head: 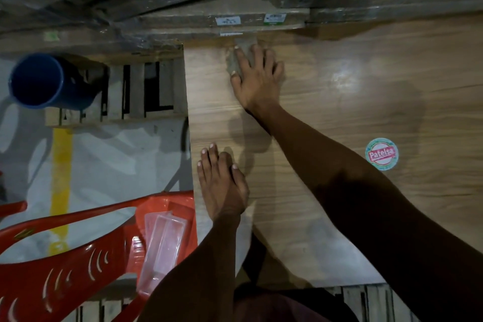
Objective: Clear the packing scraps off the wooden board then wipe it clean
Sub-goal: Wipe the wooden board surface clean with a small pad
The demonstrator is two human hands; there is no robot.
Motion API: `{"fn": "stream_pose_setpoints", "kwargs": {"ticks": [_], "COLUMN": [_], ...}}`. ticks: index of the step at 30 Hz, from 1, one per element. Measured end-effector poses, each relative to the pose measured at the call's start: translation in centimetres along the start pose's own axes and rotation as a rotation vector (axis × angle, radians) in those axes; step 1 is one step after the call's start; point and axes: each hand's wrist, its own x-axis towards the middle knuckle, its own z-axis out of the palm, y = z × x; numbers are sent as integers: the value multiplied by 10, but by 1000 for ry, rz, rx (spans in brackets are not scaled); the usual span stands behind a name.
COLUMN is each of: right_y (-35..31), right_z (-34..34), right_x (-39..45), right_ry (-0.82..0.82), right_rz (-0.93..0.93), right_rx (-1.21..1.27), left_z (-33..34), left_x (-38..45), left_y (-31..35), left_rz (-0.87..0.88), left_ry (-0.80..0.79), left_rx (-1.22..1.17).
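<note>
The wooden board (339,112) fills the right half of the view, with a round Patelsa sticker (381,154) on it. My right hand (254,78) lies flat near the board's far left corner, fingers spread, pressing a small grey cloth (236,60) onto the wood. Only part of the cloth shows under the fingers. My left hand (222,183) rests flat on the board's near left edge with straight fingers, holding nothing.
Wrapped flat packs with labels (227,21) are stacked along the board's far edge. A blue bucket (44,81) and a wooden pallet (138,91) stand to the left. A red plastic chair (78,256) holding a clear plastic tray (163,246) sits at the near left.
</note>
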Motion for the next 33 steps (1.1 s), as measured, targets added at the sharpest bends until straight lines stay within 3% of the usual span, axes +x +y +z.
{"fn": "stream_pose_setpoints", "kwargs": {"ticks": [2, 7, 13, 19, 24, 29, 33], "right_y": [16, 37, 49, 57, 61, 58, 62], "right_z": [0, -1, 6, 3, 2, 2, -1], "right_x": [4, 4, -2, -14, -18, -20, -17], "right_ry": [32, 154, 93, 186, 152, 150, 123], "right_rz": [-4, 317, 16, 291, 288, 281, 272], "right_rx": [4, 50, 19, 71, 104, 97, 82], "left_z": [0, -1, 0, 2, 9, 16, 28], "left_x": [0, 0, -3, 0, 1, 44, 49], "left_y": [1, 0, 3, 4, 30, 105, 128], "left_rz": [3, 3, -14, -23, -56, 35, -65], "left_ry": [2, -18, -32, -12, -33, -27, -59], "left_rx": [-3, 33, 6, 31, 63, -182, -22]}}
